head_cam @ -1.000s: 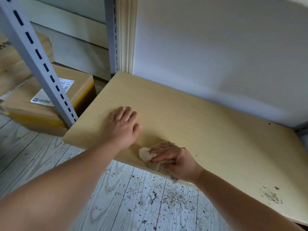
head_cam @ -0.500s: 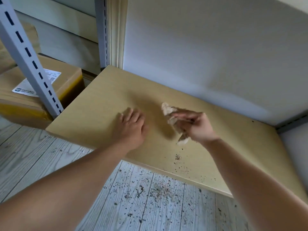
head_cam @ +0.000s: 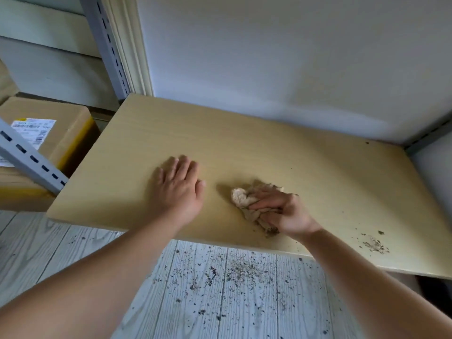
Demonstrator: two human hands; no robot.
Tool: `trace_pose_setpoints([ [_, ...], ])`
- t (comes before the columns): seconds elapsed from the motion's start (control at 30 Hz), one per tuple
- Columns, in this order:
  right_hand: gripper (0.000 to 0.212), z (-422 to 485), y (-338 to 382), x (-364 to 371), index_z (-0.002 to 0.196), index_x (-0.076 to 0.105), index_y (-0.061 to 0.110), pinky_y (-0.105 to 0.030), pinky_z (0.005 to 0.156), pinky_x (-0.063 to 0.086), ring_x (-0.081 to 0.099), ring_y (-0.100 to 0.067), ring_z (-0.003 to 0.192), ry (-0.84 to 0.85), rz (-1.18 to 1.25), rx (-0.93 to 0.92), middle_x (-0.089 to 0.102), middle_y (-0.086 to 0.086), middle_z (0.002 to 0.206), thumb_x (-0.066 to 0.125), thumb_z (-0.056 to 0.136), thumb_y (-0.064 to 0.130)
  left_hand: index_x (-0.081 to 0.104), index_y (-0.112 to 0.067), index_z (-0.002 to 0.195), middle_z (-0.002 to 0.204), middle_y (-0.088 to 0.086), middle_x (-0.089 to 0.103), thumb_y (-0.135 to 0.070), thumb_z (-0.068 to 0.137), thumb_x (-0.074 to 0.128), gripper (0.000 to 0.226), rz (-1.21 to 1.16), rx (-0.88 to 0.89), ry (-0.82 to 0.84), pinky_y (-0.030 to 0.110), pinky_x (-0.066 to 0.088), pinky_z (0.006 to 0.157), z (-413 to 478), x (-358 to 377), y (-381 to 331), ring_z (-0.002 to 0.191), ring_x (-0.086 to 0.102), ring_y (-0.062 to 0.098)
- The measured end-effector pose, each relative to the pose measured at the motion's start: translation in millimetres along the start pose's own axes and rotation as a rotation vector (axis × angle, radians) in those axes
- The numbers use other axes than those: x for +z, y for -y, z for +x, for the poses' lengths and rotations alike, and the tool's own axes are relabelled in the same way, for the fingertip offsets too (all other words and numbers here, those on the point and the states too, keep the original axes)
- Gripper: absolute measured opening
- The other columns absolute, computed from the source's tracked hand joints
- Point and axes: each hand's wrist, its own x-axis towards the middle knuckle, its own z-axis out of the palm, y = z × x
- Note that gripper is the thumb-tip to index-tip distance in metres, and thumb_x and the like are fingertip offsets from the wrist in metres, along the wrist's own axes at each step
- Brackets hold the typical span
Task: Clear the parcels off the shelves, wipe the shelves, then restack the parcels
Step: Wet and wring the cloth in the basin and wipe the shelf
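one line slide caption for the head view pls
Right hand wipes the shelf with a cloth; left hand braces flat.

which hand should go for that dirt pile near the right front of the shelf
Right. The right hand already grips the rag and lies nearer the dirt pile. The left hand rests flat on the shelf, farther away and without a rag.

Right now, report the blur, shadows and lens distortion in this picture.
Head view: soft daylight, no glare; left hand and cloth cast faint shadows on the shelf; fingertips slightly motion-blurred; wide-angle lens bends the grey upright.
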Motion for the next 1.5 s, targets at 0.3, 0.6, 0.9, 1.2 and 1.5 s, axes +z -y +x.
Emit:
trace_pose_setpoints([
  [0.3,0.021,-53,30,34,0.084,0.074,-0.004,-0.025,0.097,0.047,0.065,-0.009,0.104,0.198,0.089,-0.166,0.071,0.002,0.102,0.058,0.070,-0.002,0.026,-0.021,0.148,0.159,0.002,0.012,-0.040,0.098,0.022,0.053,-0.018,0.009,0.019,0.042,0.007,0.116,-4,-1,-3,0.146,0.007,0.022],
  [0.6,0.038,39,4,-22,0.110,0.069,0.024,-0.013,0.091,0.040,0.056,-0.017,0.118,-0.272,-0.077,0.272,0.063,0.004,0.120,0.061,0.081,0.000,0.024,-0.019,0.149,0.159,0.000,0.012,-0.037,0.098,0.029,0.054,-0.025,-0.101,-0.031,0.045,0.006,0.115,-16,1,-18,0.146,0.005,0.019],
  [0.9,0.033,12,8,30,0.101,0.074,0.012,-0.017,0.112,0.027,0.049,-0.005,0.119,-0.037,-0.261,-0.190,0.067,-0.004,0.116,0.057,0.073,0.019,0.022,-0.021,0.149,0.159,-0.002,0.010,-0.034,0.099,0.028,0.052,-0.016,-0.114,-0.013,0.045,0.005,0.116,-12,1,-18,0.147,0.004,0.018],
  [1.2,0.026,-51,29,44,0.087,0.075,0.000,-0.038,0.098,0.048,0.066,-0.014,0.103,0.187,0.019,-0.251,0.074,-0.010,0.096,0.058,0.067,-0.003,0.025,-0.022,0.148,0.159,-0.004,0.012,-0.036,0.099,0.026,0.051,-0.027,-0.118,0.004,0.044,0.006,0.115,-14,-3,-20,0.146,0.006,0.018],
  [1.5,0.048,-6,10,-74,0.087,0.069,0.045,-0.028,0.093,0.051,0.063,0.001,0.098,-0.415,0.003,0.105,0.066,0.007,0.116,0.061,0.079,-0.001,0.026,-0.022,0.148,0.158,0.000,0.012,-0.048,0.089,0.004,0.068,-0.095,0.032,-0.010,0.042,-0.002,0.116,-24,-4,-61,0.147,0.003,0.020],
])
